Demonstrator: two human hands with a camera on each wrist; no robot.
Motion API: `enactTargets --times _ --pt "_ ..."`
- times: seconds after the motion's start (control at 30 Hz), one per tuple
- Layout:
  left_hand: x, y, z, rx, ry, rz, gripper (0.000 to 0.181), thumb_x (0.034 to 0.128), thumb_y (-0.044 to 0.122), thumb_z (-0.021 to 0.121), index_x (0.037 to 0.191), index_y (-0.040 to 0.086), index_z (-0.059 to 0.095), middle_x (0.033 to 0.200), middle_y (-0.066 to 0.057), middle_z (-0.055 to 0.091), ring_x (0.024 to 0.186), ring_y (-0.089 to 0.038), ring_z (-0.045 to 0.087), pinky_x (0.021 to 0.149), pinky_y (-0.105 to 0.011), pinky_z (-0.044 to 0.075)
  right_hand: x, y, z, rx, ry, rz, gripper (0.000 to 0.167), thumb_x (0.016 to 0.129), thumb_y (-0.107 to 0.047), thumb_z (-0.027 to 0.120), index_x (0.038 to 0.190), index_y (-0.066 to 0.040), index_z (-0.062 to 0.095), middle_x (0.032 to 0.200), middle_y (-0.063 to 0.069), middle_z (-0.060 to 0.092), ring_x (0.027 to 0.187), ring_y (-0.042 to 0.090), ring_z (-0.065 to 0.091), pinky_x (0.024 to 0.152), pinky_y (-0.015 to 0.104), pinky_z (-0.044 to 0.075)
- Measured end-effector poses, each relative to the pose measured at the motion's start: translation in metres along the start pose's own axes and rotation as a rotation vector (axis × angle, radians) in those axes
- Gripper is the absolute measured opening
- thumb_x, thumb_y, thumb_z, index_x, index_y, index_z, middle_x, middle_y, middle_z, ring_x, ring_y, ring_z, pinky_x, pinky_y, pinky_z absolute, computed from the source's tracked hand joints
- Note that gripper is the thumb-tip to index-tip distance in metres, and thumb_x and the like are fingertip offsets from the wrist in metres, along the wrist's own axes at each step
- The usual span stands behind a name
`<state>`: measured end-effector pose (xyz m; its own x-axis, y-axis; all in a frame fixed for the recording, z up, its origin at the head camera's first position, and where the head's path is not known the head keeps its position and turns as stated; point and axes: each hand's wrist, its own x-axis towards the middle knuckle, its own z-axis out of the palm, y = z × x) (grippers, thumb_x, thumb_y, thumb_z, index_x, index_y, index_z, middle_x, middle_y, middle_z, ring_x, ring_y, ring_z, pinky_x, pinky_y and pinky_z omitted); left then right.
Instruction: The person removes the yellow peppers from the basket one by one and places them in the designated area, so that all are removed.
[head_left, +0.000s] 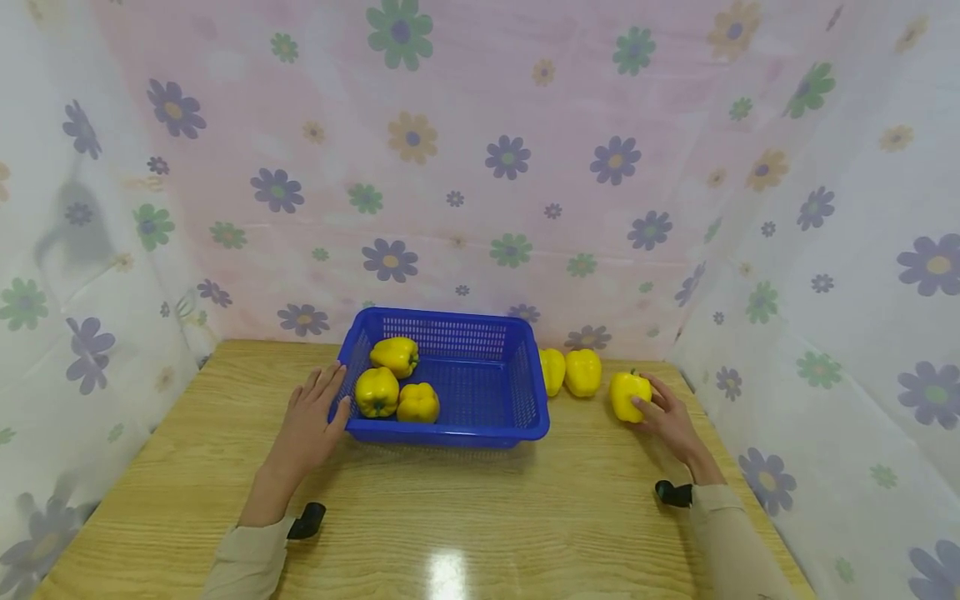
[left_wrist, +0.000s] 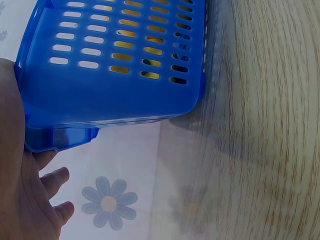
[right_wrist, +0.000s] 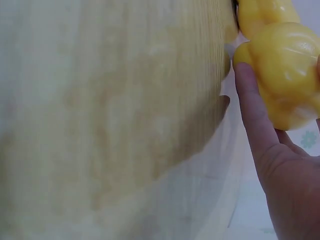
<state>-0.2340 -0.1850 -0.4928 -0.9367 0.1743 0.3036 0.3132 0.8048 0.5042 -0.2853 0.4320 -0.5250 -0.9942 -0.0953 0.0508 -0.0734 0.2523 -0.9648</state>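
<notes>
When we examined the head view, we found the right hand holding a yellow bell pepper between thumb and fingers, stem uppermost, near the right edge of the wooden table. We could not tell whether its base touched the wood.

We recorded the left hand on the left end of the blue basket, its fingers extended and touching the rim, thumb held apart.

Inside the basket, we counted three peppers grouped toward the left: a rear pepper on its side, a middle pepper, and a front pepper just beside it. Outside, between basket and right hand, we noted a partly hidden pepper behind the basket's right rim and a neighbouring pepper close beside it. We observed floral cloth behind the table.
</notes>
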Motion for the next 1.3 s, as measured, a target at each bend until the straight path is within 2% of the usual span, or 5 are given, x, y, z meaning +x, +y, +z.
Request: enactTargets --times 0.2,0.5,0.77,1.07,1.3 --pt "0.000 0.001 -0.001 0.003 0.003 -0.001 0.057 0.1085 0.025 0.045 0.158 0.000 0.032 0.165 -0.021 0.028 0.152 -0.049 0.017 0.117 -0.073 0.012 0.016 -0.004 -0.007 -0.043 -0.016 0.031 0.070 0.107 -0.021 0.052 0.163 -0.005 0.013 0.156 0.041 0.020 0.104 0.006 0.062 0.088 0.049 0.059" --pt "0.001 0.002 -0.001 -0.001 -0.010 -0.009 0.057 0.1088 0.025 0.044 0.159 0.000 0.031 0.165 -0.021 0.027 0.153 -0.049 0.015 0.118 -0.072 0.011 0.034 -0.010 -0.010 -0.114 -0.036 0.081 0.072 0.108 -0.023 0.050 0.163 -0.003 0.007 0.156 0.045 0.015 0.123 0.052 0.054 0.087 0.051 0.059" --pt "0.000 0.004 -0.002 0.000 -0.011 -0.013 0.057 0.1090 0.027 0.043 0.158 0.000 0.032 0.165 -0.021 0.027 0.152 -0.050 0.016 0.118 -0.072 0.011 0.042 -0.019 -0.006 -0.175 -0.029 0.088 0.065 0.110 -0.019 0.043 0.161 0.004 0.010 0.153 0.047 0.020 0.127 0.061 0.046 0.085 0.053 0.060" --pt "0.000 0.000 0.000 -0.002 -0.007 -0.014 0.057 0.1087 0.026 0.043 0.158 -0.001 0.032 0.166 -0.020 0.027 0.153 -0.049 0.015 0.118 -0.072 0.010 0.051 -0.026 -0.006 -0.229 -0.062 0.156 0.066 0.112 -0.018 0.037 0.160 0.007 -0.001 0.156 0.047 0.004 0.132 0.065 0.035 0.089 0.055 0.058" --pt "0.000 -0.001 0.001 -0.005 0.000 -0.013 0.058 0.1088 0.027 0.043 0.158 0.000 0.032 0.166 -0.020 0.027 0.153 -0.049 0.015 0.118 -0.072 0.011 0.054 -0.033 -0.006 -0.238 -0.123 0.180 0.066 0.112 -0.022 0.035 0.159 0.008 0.000 0.155 0.045 0.008 0.130 0.062 0.040 0.093 0.056 0.056"
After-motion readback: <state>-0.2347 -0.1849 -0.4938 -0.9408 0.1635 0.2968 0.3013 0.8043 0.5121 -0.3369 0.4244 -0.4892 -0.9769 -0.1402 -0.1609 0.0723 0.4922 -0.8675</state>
